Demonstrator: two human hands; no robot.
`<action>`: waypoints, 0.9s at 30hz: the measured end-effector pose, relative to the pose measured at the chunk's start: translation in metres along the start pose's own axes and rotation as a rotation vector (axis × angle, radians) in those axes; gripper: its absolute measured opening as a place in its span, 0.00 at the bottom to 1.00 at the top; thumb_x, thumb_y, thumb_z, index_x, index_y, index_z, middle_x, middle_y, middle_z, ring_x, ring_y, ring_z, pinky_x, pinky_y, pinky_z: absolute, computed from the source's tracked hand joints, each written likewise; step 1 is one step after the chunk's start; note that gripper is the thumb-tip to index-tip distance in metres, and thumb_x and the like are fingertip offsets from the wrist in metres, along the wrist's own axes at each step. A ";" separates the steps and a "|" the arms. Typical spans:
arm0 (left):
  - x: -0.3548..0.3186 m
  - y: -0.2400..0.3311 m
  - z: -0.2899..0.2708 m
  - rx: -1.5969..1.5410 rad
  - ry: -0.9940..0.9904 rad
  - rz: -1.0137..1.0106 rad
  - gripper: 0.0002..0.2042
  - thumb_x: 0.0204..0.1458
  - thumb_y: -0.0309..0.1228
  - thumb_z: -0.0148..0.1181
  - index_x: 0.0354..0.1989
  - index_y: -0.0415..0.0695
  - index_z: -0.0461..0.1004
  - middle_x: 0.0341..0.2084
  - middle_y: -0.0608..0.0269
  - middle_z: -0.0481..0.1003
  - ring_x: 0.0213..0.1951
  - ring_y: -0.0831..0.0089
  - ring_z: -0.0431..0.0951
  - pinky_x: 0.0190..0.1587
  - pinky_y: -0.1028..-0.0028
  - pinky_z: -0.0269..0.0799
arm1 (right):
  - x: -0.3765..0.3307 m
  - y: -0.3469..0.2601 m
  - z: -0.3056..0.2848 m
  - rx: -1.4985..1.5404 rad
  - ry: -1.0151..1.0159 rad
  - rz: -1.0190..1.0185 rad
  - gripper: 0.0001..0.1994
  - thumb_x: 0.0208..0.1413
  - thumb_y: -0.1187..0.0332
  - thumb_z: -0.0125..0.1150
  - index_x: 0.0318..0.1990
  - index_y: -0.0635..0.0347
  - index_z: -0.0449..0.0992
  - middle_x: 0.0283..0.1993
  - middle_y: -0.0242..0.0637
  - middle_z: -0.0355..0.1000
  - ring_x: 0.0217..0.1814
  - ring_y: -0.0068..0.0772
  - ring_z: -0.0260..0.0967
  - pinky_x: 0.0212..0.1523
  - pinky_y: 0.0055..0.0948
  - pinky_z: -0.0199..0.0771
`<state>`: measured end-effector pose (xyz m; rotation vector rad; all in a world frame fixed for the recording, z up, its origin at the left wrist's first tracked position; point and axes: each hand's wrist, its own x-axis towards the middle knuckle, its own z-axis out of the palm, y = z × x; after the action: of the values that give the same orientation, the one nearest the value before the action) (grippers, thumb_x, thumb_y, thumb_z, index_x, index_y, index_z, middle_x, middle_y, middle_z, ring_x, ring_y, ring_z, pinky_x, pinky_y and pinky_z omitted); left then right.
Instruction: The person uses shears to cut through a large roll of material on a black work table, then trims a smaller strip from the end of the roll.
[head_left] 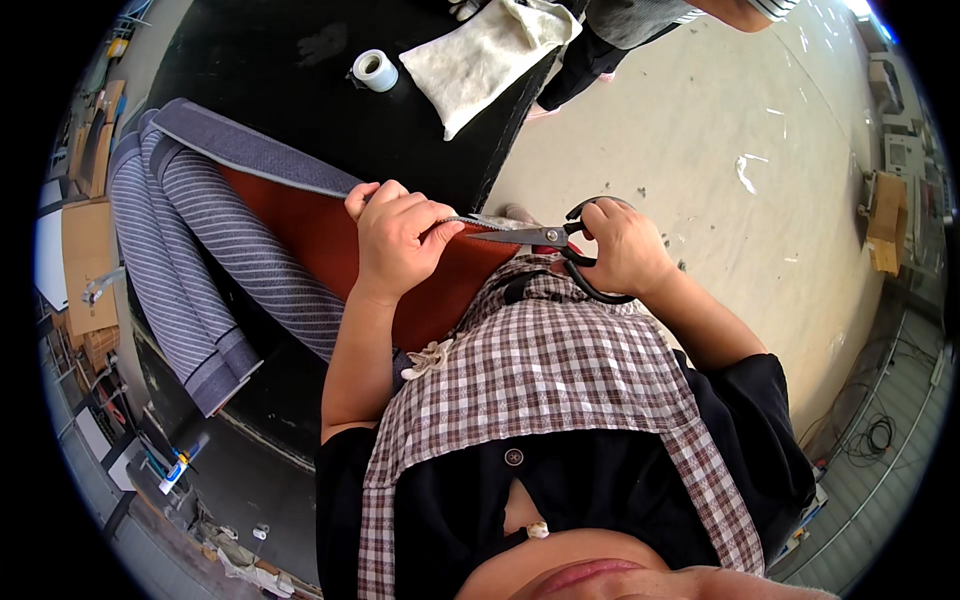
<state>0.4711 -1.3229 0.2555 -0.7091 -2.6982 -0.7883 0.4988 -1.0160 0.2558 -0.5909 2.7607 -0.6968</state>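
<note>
My left hand (402, 238) is closed on the edge of a mat (450, 290) with a rust-red underside and a grey-blue face. In my right hand (625, 245) is a pair of black-handled scissors (530, 237), the fingers through the loops. The blades point left and lie along the mat's edge near my left fingertips. A narrow gap seems to show between the blades. From my lap the mat stretches left onto the black table, where its grey-blue border (255, 148) is folded up. Beside it lie several rolled striped mats (190, 250).
On the black table (270, 60) sit a roll of white tape (375, 71) and a cream cloth (485, 60). Another person (625, 30) stands past its far right corner. Cardboard boxes (90, 265) are at the left, and a carton (886, 222) stands far right on the pale floor.
</note>
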 end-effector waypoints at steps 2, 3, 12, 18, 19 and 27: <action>-0.001 0.000 0.000 0.000 -0.019 -0.027 0.07 0.45 0.39 0.74 0.22 0.55 0.81 0.17 0.79 0.74 0.29 0.75 0.70 0.53 0.64 0.54 | -0.001 0.000 0.001 0.005 0.006 0.000 0.30 0.43 0.41 0.75 0.34 0.60 0.73 0.35 0.42 0.73 0.41 0.49 0.75 0.42 0.43 0.78; -0.002 0.000 0.000 0.001 -0.029 -0.040 0.07 0.45 0.39 0.74 0.22 0.56 0.81 0.18 0.79 0.75 0.30 0.75 0.70 0.54 0.63 0.54 | -0.001 0.001 0.003 0.005 0.006 0.002 0.30 0.43 0.41 0.75 0.34 0.60 0.73 0.35 0.42 0.73 0.41 0.49 0.75 0.42 0.43 0.78; -0.003 0.000 0.000 0.008 -0.045 -0.047 0.07 0.44 0.38 0.74 0.21 0.55 0.81 0.18 0.80 0.75 0.30 0.75 0.70 0.54 0.64 0.53 | -0.004 0.007 0.014 0.017 0.112 -0.035 0.28 0.42 0.43 0.78 0.30 0.59 0.71 0.30 0.39 0.70 0.33 0.47 0.73 0.33 0.42 0.74; -0.002 0.000 0.002 -0.004 -0.026 -0.040 0.07 0.44 0.38 0.74 0.21 0.56 0.81 0.17 0.80 0.75 0.29 0.76 0.70 0.54 0.64 0.53 | -0.005 0.014 0.019 -0.017 0.142 -0.057 0.28 0.41 0.43 0.78 0.29 0.58 0.72 0.28 0.37 0.70 0.30 0.46 0.73 0.30 0.42 0.74; -0.001 0.000 0.002 -0.003 -0.028 -0.038 0.07 0.44 0.38 0.74 0.21 0.56 0.81 0.17 0.80 0.75 0.29 0.76 0.70 0.54 0.64 0.53 | -0.006 0.015 0.020 -0.020 0.144 -0.059 0.28 0.41 0.43 0.78 0.29 0.58 0.72 0.28 0.37 0.70 0.30 0.45 0.73 0.30 0.41 0.74; 0.003 0.000 0.002 0.011 -0.009 -0.002 0.09 0.46 0.39 0.74 0.22 0.53 0.81 0.16 0.77 0.72 0.28 0.73 0.69 0.51 0.66 0.55 | -0.011 0.005 0.010 0.031 0.016 0.040 0.35 0.43 0.42 0.77 0.42 0.65 0.69 0.43 0.47 0.68 0.51 0.52 0.67 0.49 0.45 0.70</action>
<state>0.4687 -1.3207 0.2548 -0.7085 -2.7096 -0.7722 0.5102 -1.0115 0.2463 -0.5241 2.7632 -0.7375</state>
